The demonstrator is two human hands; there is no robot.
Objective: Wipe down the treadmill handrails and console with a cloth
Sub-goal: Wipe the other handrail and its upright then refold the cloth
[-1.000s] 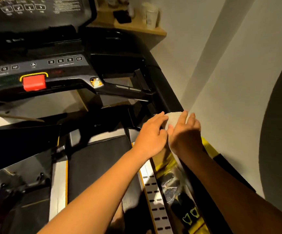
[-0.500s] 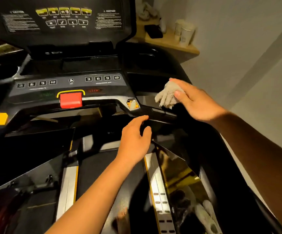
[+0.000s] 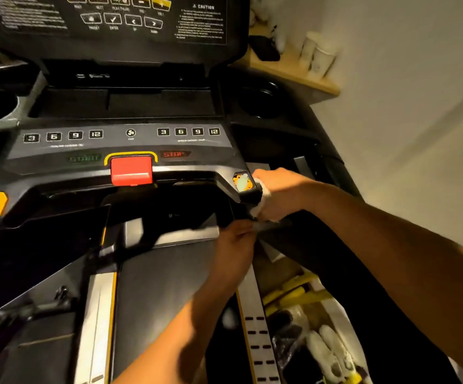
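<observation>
While wiping beside the treadmill console [image 3: 125, 145], at the right handrail [image 3: 248, 196].
Right hand [image 3: 280, 192] wrapped round the rail's end; left hand [image 3: 235, 245] just below, fingers curled, hold impossible to tell through blur; pale cloth [image 3: 258, 210] gripped under right palm, perhaps trailing leftward.

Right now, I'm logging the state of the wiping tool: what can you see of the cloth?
The cloth is pale, whitish and soft-looking, and it is bunched up. Only small folds show along the edge of the right hand, which grips it and presses it against the black handgrip at the right corner of the console, beside an orange sticker. The left hand sits just below. Whether it touches the cloth cannot be told.
</observation>
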